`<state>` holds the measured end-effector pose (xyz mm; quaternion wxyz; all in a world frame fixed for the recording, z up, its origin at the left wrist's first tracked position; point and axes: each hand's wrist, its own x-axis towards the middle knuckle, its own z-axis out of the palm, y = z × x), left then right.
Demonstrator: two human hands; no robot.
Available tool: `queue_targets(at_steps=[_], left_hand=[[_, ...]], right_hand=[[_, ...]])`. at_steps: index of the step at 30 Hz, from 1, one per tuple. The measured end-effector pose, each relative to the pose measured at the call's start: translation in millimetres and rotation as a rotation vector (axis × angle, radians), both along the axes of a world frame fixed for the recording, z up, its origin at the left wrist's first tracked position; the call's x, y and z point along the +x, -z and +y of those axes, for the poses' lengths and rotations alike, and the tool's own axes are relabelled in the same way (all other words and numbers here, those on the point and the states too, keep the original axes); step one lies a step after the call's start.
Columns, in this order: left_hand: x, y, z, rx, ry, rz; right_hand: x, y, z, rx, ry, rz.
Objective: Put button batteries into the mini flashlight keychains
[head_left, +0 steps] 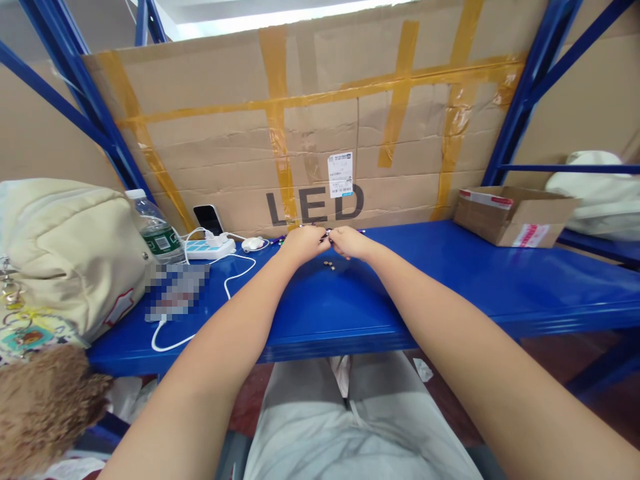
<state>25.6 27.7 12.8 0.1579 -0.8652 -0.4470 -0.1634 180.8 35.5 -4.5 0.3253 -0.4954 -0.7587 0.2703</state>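
Note:
My left hand (pixel 306 245) and my right hand (pixel 349 243) meet near the back of the blue shelf, fingers closed. Between their fingertips is a small dark item, too small to make out. Thin dark pieces (pixel 277 241) stick out beside my left hand, and another dark tip (pixel 361 231) shows past my right hand. Several small metallic-looking bits (pixel 329 265) lie on the blue surface just in front of my hands.
On the left are a cream bag (pixel 75 247), a water bottle (pixel 156 230), a power strip (pixel 210 249), a phone (pixel 209 219) and white cables. An open cardboard box (pixel 515 217) sits at right. A cardboard sheet (pixel 320 133) stands behind the blue shelf (pixel 450 280).

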Motion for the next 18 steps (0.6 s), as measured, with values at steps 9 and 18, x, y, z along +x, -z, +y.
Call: queue_targets(at_steps=[9, 18], left_hand=[[4.6, 1.2, -3.5, -0.003, 0.021, 0.033], [-3.3, 4.4, 5.4, -0.135, 0.040, 0.084]], right_hand=[[6.9, -12.0, -10.5, -0.138, 0.105, 0.104], [60.5, -26.0, -18.0, -0.510, 0.416, -0.467]])
